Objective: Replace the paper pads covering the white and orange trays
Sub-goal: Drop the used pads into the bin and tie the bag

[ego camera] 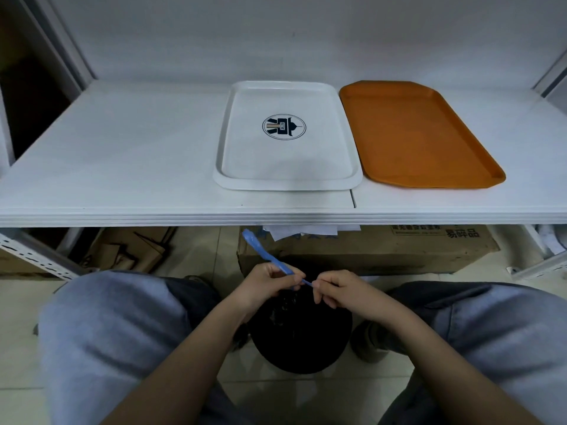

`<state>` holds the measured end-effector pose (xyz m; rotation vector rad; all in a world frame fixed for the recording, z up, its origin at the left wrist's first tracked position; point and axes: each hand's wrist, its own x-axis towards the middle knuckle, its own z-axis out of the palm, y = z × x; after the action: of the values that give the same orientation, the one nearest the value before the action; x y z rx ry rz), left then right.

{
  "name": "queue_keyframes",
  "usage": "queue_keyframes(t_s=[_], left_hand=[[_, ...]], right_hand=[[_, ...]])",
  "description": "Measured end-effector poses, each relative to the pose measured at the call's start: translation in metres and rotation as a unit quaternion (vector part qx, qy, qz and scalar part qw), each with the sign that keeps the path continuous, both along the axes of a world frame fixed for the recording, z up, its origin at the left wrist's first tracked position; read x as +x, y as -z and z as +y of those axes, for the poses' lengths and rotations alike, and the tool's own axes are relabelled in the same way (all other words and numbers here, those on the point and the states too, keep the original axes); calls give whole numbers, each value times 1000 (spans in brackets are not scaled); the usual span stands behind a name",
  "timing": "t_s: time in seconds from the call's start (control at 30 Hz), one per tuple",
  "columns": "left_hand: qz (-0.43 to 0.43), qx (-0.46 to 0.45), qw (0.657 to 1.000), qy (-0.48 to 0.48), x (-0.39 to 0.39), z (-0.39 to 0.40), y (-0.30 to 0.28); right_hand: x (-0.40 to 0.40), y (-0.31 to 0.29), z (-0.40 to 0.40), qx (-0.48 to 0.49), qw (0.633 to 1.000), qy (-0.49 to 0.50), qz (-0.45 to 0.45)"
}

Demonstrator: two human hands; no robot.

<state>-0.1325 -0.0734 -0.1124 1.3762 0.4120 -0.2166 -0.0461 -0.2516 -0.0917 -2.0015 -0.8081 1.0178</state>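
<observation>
Left grip (pixel 270 282) and right grip (pixel 334 289) both pinching blue strip (pixel 265 256); 2 trays bare.

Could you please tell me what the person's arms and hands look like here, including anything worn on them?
Both forearms are bare, with no sleeve in view. The left hand and right hand wear no gloves, and no rings, watch or wristband show. The legs are in light blue-grey trousers.

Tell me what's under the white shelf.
Under the white shelf: a cardboard box with white paper sheets on top, and flattened cardboard at left. The box's contents are hidden.
</observation>
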Motion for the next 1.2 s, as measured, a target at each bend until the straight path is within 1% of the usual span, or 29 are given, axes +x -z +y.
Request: queue_keyframes(t_s=[0.1,0.17,0.2,0.23,0.3,0.33,0.4,0.47,0.53,0.6,0.73,0.9,0.97,1.03,1.13,1.2], left_hand=[[-10,12,1000,16,-1,-1,0],[-12,15,1000,15,-2,0,2],[-12,17,1000,15,-3,1,2],[-14,24,999,21,-3,2,1],[-25,58,997,49,-2,3,1],[-33,72,995,62,-1,2,0],[-60,82,992,69,1,-1,0],[-84,84,991,57,3,-2,1],[-92,90,991,37,3,0,1],[-97,95,990,22,3,1,3],[-118,144,982,28,6,-4,11],[-121,204,971,-26,10,-7,18],[-118,244,961,-63,8,-7,22],[-130,304,941,-75,5,-7,26],[-170,420,890,-52,0,-6,28],[-192,469,861,-45,-1,-5,29]], right_hand=[[5,-5,-2,-29,996,-56,56],[8,-9,-4,-56,994,-78,59],[10,-8,-4,-56,996,-60,37],[11,-6,-3,-41,999,-16,-3],[12,1,4,31,991,85,-100],[11,6,9,64,986,102,-117],[6,17,20,70,991,68,-90],[5,25,25,57,997,39,-25],[6,27,24,73,995,53,47],[7,29,23,77,992,64,76],[4,35,28,57,995,80,34],[0,36,32,43,993,111,-24],[-5,38,33,31,990,119,-70],[-10,39,34,29,987,124,-98],[-15,39,35,41,986,132,-91],[-15,38,34,58,986,138,-67]])
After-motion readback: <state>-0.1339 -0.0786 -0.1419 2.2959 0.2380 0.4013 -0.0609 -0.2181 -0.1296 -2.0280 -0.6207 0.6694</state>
